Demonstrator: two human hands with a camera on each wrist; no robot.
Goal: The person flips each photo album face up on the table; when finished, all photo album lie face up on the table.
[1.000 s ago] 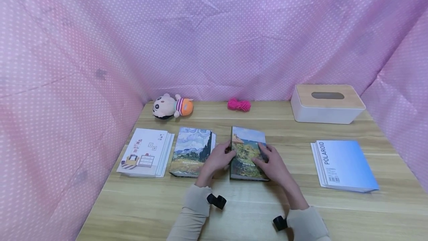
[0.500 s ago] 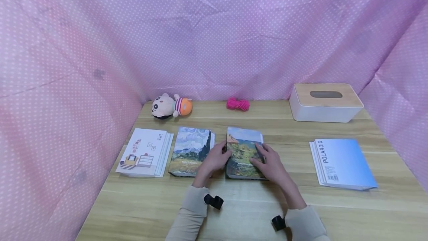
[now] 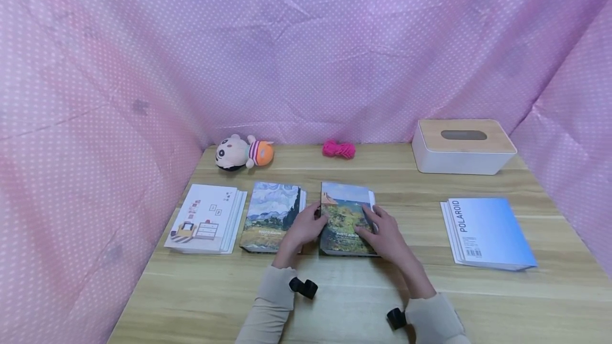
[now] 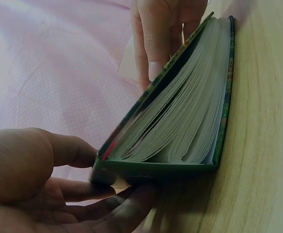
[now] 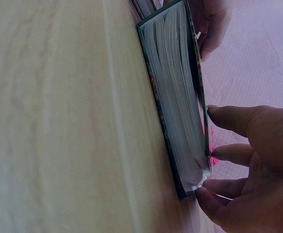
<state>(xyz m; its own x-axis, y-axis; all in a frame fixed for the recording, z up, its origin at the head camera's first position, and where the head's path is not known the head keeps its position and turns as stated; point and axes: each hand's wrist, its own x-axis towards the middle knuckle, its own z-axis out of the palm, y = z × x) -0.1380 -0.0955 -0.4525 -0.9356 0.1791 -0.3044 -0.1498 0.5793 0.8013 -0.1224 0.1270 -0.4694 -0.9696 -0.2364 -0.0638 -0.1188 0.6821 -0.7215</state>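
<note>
A thick photo album [image 3: 345, 210] with a painted garden-and-sea cover lies near the middle of the table, its spine to the left. At that spine is my left hand [image 3: 304, 228], thumb on the cover's edge and fingers along the green back [image 4: 160, 169]. My right hand [image 3: 386, 233] holds the opposite side, thumb on the cover and other fingers at the page edges [image 5: 173, 92]. In both wrist views the cover lifts slightly off the pages. Left of it lies another photo album [image 3: 271, 208] with a wheat-field painting, a narrow gap between them.
A stack of white booklets [image 3: 205, 219] lies at the left; blue-and-white Polaroid albums [image 3: 494, 232] lie at the right. Along the back are a plush toy [image 3: 244, 152], a bundle of pink yarn [image 3: 338, 149] and a tissue box [image 3: 464, 161]. Pink dotted cloth [image 3: 306, 57] hangs behind the table.
Both hands have slid the garden-cover photo album a little to the left, narrowing the gap to the wheat-field album. The whole head view has also shifted slightly.
</note>
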